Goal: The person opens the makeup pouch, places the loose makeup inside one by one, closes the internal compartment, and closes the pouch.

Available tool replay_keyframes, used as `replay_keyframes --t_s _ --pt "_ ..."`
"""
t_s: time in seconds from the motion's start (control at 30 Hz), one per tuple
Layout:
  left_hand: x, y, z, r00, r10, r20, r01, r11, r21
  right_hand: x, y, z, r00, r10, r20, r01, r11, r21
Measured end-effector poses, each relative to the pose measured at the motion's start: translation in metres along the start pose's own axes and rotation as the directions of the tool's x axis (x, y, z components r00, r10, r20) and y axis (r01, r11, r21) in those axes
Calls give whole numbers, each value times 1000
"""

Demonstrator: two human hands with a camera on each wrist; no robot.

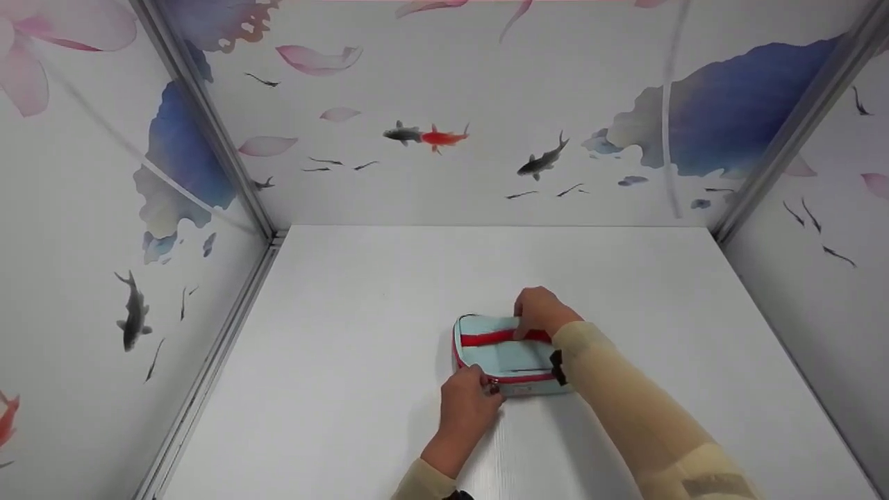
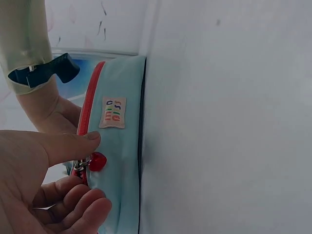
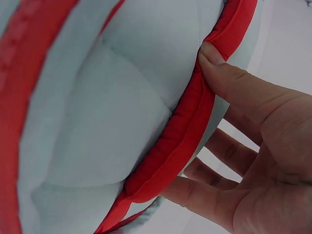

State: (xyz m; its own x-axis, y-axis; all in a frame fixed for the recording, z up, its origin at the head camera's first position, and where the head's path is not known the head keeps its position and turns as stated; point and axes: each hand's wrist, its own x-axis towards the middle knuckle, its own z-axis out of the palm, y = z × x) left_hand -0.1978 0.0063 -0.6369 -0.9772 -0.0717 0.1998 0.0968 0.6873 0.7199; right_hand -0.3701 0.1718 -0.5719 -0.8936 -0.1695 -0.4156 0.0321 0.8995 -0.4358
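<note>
A light blue zippered case (image 1: 521,357) with red zipper trim and a red strap handle (image 1: 489,338) lies on the white table. My right hand (image 1: 545,310) holds that handle from the far side, its thumb (image 3: 212,53) on the red strap and the fingers behind. At the case's near left corner, my left hand (image 1: 469,403) is around the zipper pull (image 2: 80,165), which carries a red charm (image 2: 97,162). A gap shows between the left thumb (image 2: 91,137), which lies against the case's side, and the loosely bent fingers; the pull sits in it.
The white tabletop (image 1: 347,333) runs up to printed panels with fish and petals, such as the back wall (image 1: 451,187). Metal frame posts (image 1: 236,167) stand at the corners. A colourful label (image 2: 113,113) is on the case's near side.
</note>
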Motion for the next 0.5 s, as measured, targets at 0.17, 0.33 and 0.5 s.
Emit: replay_keyframes --t_s 0.17,0.33,0.5 --pt "1 0 0 999 26 -29 -26 999 19 -1 1 1 1000 21 -2 -21 1000 23" --pt "3 0 3 999 29 -42 -28 999 28 0 2 2 998 -52 -27 51 998 -41" --pt "8 2 6 999 19 -41 -17 998 58 1 3 3 997 -68 -40 66 996 -57"
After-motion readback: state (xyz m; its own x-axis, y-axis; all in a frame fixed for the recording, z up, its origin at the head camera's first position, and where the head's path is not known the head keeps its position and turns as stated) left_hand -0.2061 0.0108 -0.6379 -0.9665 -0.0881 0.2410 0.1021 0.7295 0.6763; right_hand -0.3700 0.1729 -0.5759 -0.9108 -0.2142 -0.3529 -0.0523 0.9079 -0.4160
